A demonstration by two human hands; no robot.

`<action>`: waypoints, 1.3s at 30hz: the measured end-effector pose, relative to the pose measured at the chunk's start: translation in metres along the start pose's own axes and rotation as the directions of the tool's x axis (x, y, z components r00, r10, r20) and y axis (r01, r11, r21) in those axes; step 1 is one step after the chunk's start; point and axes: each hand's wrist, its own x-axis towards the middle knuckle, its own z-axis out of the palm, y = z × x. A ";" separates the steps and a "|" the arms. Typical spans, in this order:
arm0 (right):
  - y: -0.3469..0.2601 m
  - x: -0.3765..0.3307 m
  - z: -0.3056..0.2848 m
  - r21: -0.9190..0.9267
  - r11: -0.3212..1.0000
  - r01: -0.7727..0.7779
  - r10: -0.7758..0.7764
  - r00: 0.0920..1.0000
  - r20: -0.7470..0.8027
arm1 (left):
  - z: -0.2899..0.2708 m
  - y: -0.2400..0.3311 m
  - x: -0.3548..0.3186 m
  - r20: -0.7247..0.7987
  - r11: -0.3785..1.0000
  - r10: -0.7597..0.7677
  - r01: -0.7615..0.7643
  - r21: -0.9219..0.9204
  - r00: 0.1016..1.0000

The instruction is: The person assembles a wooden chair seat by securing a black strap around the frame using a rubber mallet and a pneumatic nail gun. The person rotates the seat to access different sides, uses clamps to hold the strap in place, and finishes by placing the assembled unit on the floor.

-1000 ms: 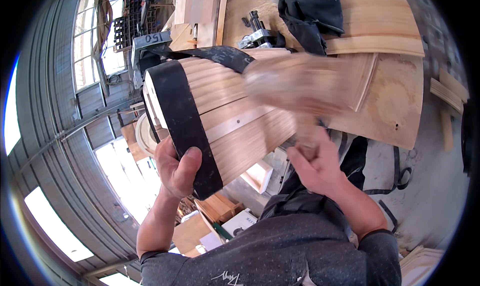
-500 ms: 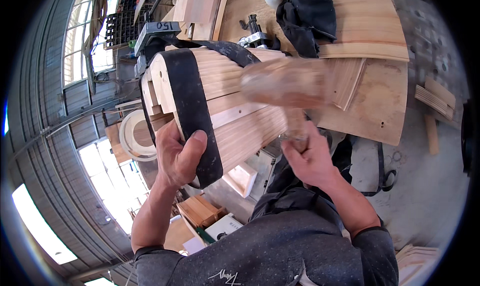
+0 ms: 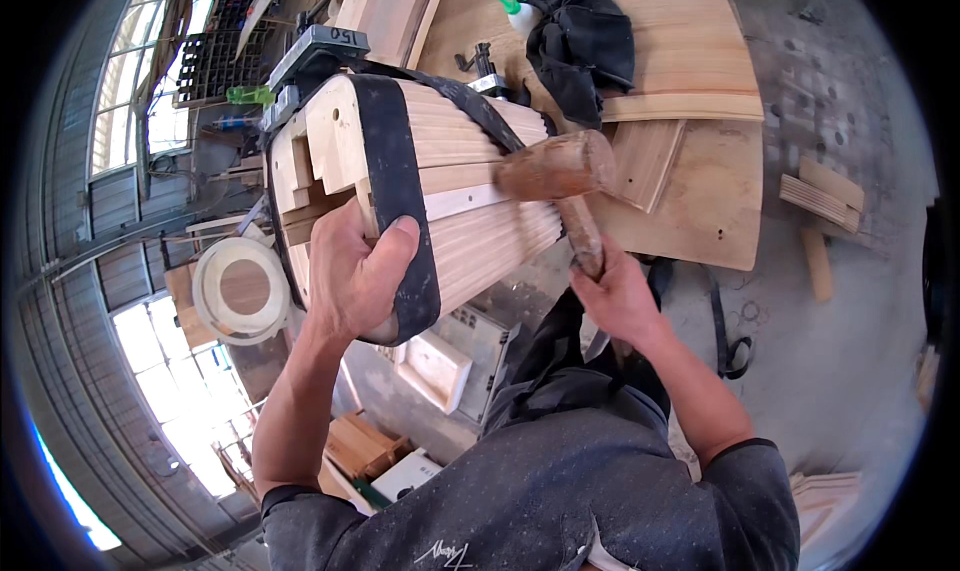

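A ribbed pale wooden piece, wide at its left end and narrower to the right, lies across the bench. Round its wide end runs a black band. My left hand grips that end's edge, thumb pressed on the band and fingers hidden inside the opening. My right hand is closed round the handle of a wooden mallet. The mallet's head is over the piece's right part, beside a smooth strip; whether it touches cannot be told. A metal clamp stands at the piece's far left corner.
On the bench lie a black cloth, a white bottle with a green nozzle, and boards. A round wooden ring is at the left. Below are a white tray and wooden boxes.
The mallet, blurred by motion before, has come down and left relative to the piece and shows more sharply. My left hand keeps its hold. The whole view has shifted somewhat.
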 end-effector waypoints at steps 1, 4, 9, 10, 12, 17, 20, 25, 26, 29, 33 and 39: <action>0.002 -0.003 -0.014 -0.070 0.994 -0.086 0.086 0.996 -0.002 | 0.001 -0.002 0.000 -0.025 0.999 0.032 -0.032 -0.005 0.999; 0.017 -0.017 -0.055 -0.237 0.962 -0.132 0.106 0.987 -0.123 | 0.001 -0.006 0.002 -0.019 0.998 0.064 -0.064 0.001 0.998; 0.013 -0.033 -0.097 0.029 0.876 -0.481 0.473 0.848 -0.238 | -0.001 -0.009 0.001 -0.034 0.998 0.033 -0.031 0.060 0.999; 0.020 -0.036 -0.106 0.081 0.868 -0.490 0.494 0.834 -0.248 | -0.001 -0.011 0.001 -0.052 0.996 0.046 -0.042 0.077 0.998; 0.033 -0.038 -0.118 0.217 0.847 -0.485 0.528 0.816 -0.237 | 0.001 -0.017 0.002 -0.075 0.992 0.077 -0.069 0.103 0.994; 0.054 -0.029 -0.119 0.352 0.819 -0.453 0.546 0.803 -0.239 | 0.002 -0.024 0.004 -0.129 0.983 0.126 -0.106 0.149 0.984; 0.067 -0.019 -0.107 0.124 0.885 -0.449 0.464 0.826 -0.320 | 0.002 -0.021 0.003 -0.130 0.986 0.124 -0.107 0.132 0.984; 0.073 -0.016 -0.113 -0.567 0.682 -0.463 0.298 0.883 -0.363 | 0.003 -0.021 0.002 -0.104 0.993 0.052 -0.041 0.108 0.993; 0.075 -0.016 -0.112 -0.690 0.584 -0.427 0.230 0.903 -0.364 | 0.002 -0.018 0.002 -0.095 0.995 0.036 -0.027 0.093 0.995; 0.074 -0.015 -0.115 -0.684 0.590 -0.430 0.227 0.901 -0.370 | 0.002 -0.011 0.001 -0.084 0.998 0.015 -0.011 0.056 0.996; 0.067 -0.008 -0.110 -0.717 0.530 -0.453 0.258 0.892 -0.372 | 0.004 -0.011 -0.003 -0.086 1.000 0.019 -0.018 0.016 0.996; 0.046 0.006 -0.106 -0.814 0.347 -0.466 0.292 0.878 -0.379 | -0.001 -0.016 0.001 -0.079 0.963 0.131 -0.107 0.249 0.988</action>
